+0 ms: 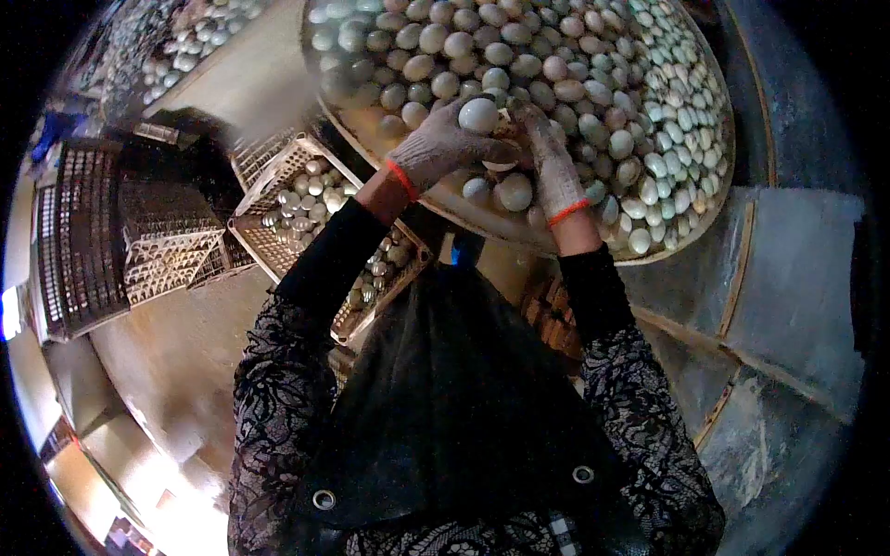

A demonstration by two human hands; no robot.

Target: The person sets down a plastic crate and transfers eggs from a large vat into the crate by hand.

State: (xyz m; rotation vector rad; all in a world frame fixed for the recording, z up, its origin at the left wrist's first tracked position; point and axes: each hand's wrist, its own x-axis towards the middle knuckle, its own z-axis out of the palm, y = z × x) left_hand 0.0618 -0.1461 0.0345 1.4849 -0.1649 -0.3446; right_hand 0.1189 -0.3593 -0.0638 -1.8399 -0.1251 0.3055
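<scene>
Both of my hands wear pale knit gloves with orange cuffs, over a large round-edged tub [454, 215] of eggs [570, 90]. Closed around a pale egg [478, 116] is my left hand [436, 150], near the tub's front side. Close beside it, my right hand [549, 159] has its fingers curled inward and pointing down. A small pale patch shows between the two hands; what the right fingers grip is hidden. Just below the hands lie a few more eggs [514, 192] against the tub's near wall.
Left of the tub stands a plastic crate [248, 225] with pale eggs inside. Dark stacked crates [79, 236] and a white crate [171, 264] are farther left. More eggs [209, 32] lie at the upper left. A black apron [454, 398] covers my front.
</scene>
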